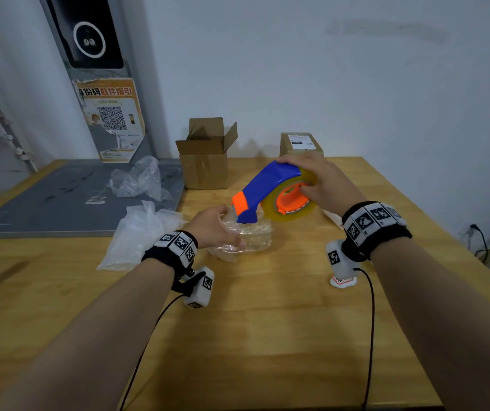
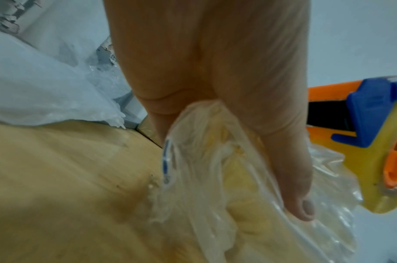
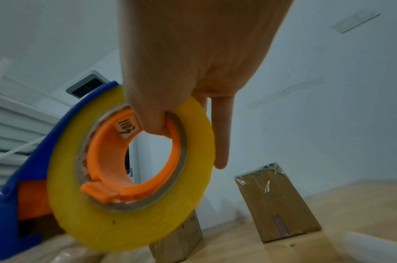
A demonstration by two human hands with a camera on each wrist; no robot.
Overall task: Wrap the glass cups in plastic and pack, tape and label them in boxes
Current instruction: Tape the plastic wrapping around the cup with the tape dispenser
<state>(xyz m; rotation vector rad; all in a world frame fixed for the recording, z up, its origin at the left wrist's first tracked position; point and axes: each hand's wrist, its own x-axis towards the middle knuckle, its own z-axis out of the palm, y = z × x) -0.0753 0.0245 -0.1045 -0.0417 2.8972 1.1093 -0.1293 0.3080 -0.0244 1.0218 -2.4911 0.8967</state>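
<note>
Inside, tape dispenser point(image 3: 116, 186) hub carries a label point(image 3: 128, 128) reading "6011".

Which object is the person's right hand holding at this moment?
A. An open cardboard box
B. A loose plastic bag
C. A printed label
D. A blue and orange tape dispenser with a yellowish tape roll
D: the right hand grips the tape dispenser, thumb hooked inside the roll's orange core, above the plastic-wrapped cup held by the left hand.

- We note a pale wall point(image 1: 356, 69), evenly lit.
- Wooden table point(image 1: 267, 336) below (light grain).
- Grey mat point(image 1: 60, 203) at left.
- Orange poster point(image 1: 110, 120) on a grey panel.
</note>
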